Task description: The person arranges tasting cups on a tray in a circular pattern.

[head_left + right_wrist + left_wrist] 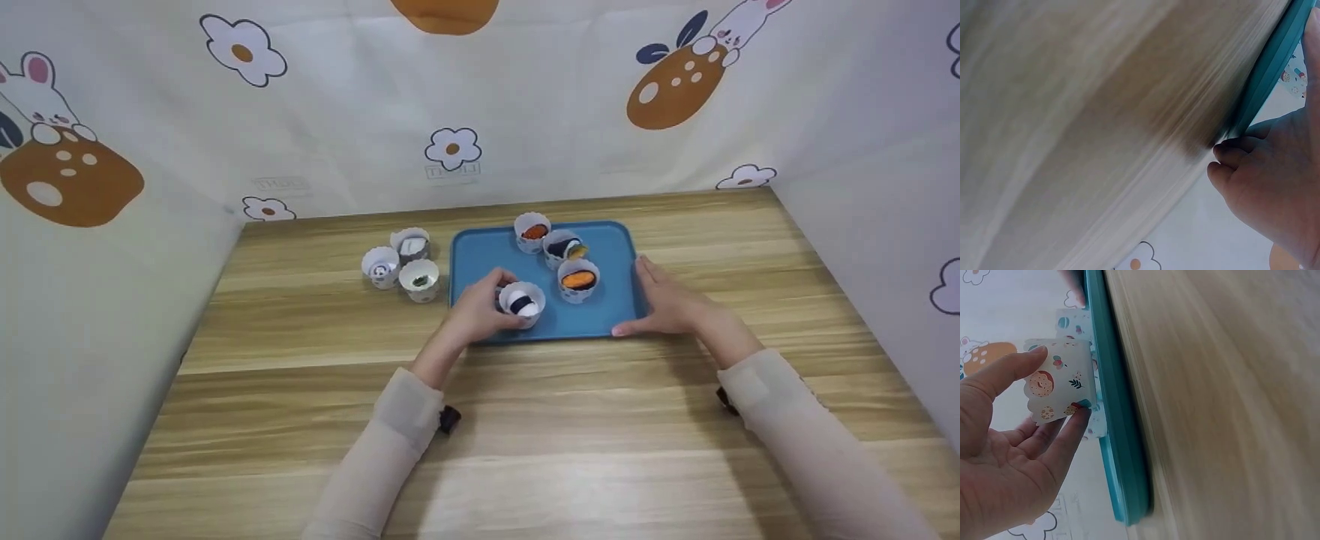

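Three paper cups point(400, 264) stood on the wooden table point(300, 375), left of a blue tray point(480, 259). At the tray's near left, the left hand point(480, 311) pinched a sushi-filled paper cup point(523, 301) between thumb and fingers. The cup looked light and thin-walled, easily crushed, so best held gently by its sides. Three more filled cups point(559, 251) sat farther back. The right hand point(664, 300) lay flat, fingers straight, against the tray's right edge.
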Demonstrator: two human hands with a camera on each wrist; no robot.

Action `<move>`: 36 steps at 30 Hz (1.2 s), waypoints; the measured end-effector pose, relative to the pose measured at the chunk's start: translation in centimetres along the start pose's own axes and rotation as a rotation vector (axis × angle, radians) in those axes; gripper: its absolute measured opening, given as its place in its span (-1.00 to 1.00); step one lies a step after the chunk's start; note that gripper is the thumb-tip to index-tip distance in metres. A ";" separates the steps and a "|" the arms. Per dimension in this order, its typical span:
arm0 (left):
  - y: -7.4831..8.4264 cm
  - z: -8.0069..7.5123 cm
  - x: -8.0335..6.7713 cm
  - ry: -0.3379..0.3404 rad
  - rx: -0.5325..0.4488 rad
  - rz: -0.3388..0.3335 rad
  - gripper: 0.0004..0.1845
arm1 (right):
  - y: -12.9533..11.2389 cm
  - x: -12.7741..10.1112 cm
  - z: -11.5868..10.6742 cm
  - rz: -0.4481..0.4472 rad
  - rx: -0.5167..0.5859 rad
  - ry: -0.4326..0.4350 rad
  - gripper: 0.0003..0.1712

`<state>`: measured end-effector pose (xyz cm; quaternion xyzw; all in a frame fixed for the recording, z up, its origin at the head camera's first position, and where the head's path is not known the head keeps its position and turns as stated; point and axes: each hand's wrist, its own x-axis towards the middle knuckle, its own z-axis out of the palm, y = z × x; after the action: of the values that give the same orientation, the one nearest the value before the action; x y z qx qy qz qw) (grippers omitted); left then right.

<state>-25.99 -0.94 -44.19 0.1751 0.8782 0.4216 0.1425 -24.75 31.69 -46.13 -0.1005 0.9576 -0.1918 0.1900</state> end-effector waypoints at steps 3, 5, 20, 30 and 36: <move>0.5 0.4 0.3 -0.018 0.009 -0.018 -0.39 | 0.0 0.0 0.0 -0.001 0.001 0.000 0.63; 0.7 0.7 0.5 -0.028 0.007 -0.028 -0.39 | 0.0 0.0 -0.1 -0.001 0.002 -0.001 0.63; 1.1 2.2 1.5 -0.056 0.015 -0.005 -0.39 | 0.0 -0.1 -0.1 -0.022 -0.024 0.006 0.61; 1.2 2.9 1.9 -0.072 0.024 -0.009 -0.40 | 0.1 0.0 -0.2 0.000 -0.023 -0.007 0.63; 1.4 3.0 2.1 -0.079 0.022 -0.017 -0.40 | 0.0 -0.1 -0.2 0.007 -0.012 -0.012 0.64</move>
<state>-26.41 2.82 -45.13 0.1860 0.8779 0.4034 0.1787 -24.78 31.79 -45.93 -0.0996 0.9579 -0.1847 0.1958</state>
